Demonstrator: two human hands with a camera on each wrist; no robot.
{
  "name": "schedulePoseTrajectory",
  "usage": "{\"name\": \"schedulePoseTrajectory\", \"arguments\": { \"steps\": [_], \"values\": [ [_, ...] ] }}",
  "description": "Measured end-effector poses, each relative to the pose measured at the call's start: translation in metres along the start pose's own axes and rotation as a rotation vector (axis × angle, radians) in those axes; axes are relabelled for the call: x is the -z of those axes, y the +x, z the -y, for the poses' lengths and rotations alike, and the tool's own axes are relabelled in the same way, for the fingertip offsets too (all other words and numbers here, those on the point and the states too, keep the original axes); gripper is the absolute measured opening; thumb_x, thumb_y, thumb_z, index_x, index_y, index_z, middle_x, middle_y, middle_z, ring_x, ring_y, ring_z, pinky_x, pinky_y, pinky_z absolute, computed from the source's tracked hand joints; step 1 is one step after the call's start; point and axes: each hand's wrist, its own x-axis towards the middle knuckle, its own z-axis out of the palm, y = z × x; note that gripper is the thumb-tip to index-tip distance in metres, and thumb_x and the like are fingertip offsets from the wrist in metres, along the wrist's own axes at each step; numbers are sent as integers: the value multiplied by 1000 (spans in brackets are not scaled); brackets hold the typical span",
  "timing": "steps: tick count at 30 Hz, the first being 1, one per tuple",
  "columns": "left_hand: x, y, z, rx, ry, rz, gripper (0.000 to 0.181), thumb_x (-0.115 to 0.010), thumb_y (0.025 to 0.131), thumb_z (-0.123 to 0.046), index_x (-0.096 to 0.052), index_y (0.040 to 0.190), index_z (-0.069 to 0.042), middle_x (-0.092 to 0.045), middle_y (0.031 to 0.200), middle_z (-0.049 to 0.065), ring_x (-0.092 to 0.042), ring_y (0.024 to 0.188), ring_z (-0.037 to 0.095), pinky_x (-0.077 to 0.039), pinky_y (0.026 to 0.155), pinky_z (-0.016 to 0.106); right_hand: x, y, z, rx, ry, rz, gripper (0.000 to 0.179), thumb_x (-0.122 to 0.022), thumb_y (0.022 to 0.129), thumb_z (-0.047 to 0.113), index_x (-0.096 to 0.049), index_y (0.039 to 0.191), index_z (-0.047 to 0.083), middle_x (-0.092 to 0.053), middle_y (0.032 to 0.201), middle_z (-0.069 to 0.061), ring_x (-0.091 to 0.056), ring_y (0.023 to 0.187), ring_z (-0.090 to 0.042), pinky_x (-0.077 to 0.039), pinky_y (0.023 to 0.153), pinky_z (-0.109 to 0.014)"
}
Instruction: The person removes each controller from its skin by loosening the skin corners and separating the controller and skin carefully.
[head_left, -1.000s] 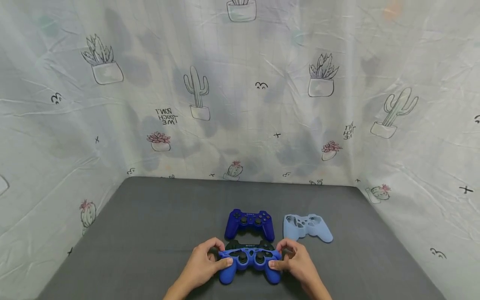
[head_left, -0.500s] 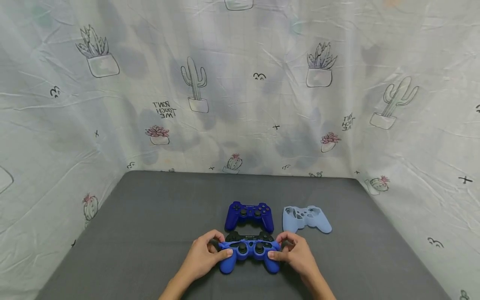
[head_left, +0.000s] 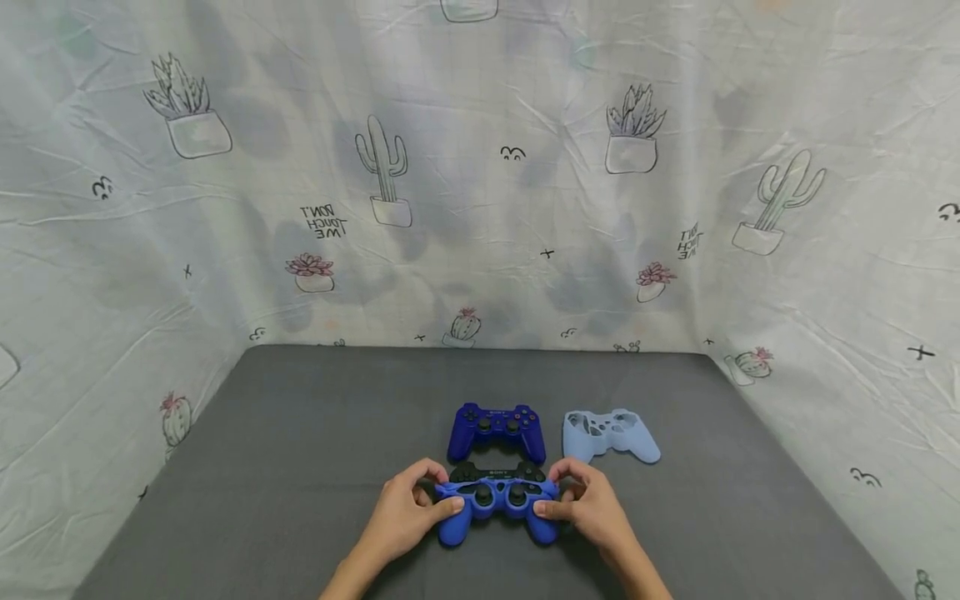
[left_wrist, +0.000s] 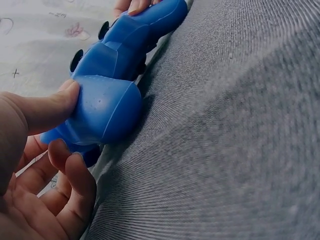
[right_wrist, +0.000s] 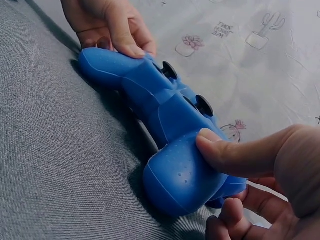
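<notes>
- The left hand point(head_left: 401, 512) and right hand point(head_left: 592, 510) are pinching the sides of a blue cover point(head_left: 500, 504).
- Between them, it is partly wrapping a black controller point(head_left: 498, 474), top edge showing.
- Beyond, a dark blue controller point(head_left: 498, 417) and a light blue cover point(head_left: 617, 437) are lying on the bench point(head_left: 337, 417).

bare left grip point(head_left: 400, 515), bare right grip point(head_left: 594, 512), bare forearms point(head_left: 355, 570)

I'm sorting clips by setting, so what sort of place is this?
Probably a makeshift tabletop filming booth. A wrinkled cactus-print sheet encloses the back and both sides of a gray cloth-like surface, where a dark blue controller lies.
</notes>
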Motion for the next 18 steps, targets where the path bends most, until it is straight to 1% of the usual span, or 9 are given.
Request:
{"name": "schedulePoseTrajectory", "arguments": {
  "steps": [3,7,11,15,18],
  "values": [
    [0,0,1,-5,8,-1,36,-83,79,-37,-61,98,-15,-48,59,-2,-40,44,6,-35,41,23,0,0,0,4,6,8,42,-91,67,7,-60,94,1,-43,59,-3,-38,49,-9,-30,45,-20],
    [0,0,1,4,9,8,37,-82,80,-37,-61,99,-14,-47,56,-2,-40,44,7,-35,41,23,0,0,-1,-18,16,3,43,-91,67,8,-60,96,1,-46,60,-3,-39,50,-10,-32,46,-21],
    [0,0,1,12,8,11,38,-82,81,-38,-61,101,-14,-48,56,-3,-41,45,8,-35,43,23,0,-1,-1,-35,24,-6,44,-91,68,10,-60,98,1,-48,63,-4,-42,52,-11,-34,47,-23],
    [-1,0,1,12,12,8,39,-82,81,-37,-60,103,-13,-53,60,-2,-46,50,10,-39,46,24,0,-1,-2,-36,28,-2,44,-90,69,10,-60,100,0,-49,64,-5,-43,53,-12,-35,48,-23],
    [-1,-2,1,16,9,3,39,-82,82,-35,-60,104,-12,-58,68,-1,-52,56,12,-42,50,25,-1,-2,-2,-43,27,4,44,-90,70,11,-59,100,0,-49,64,-4,-43,53,-12,-35,48,-23]
  ]
}}
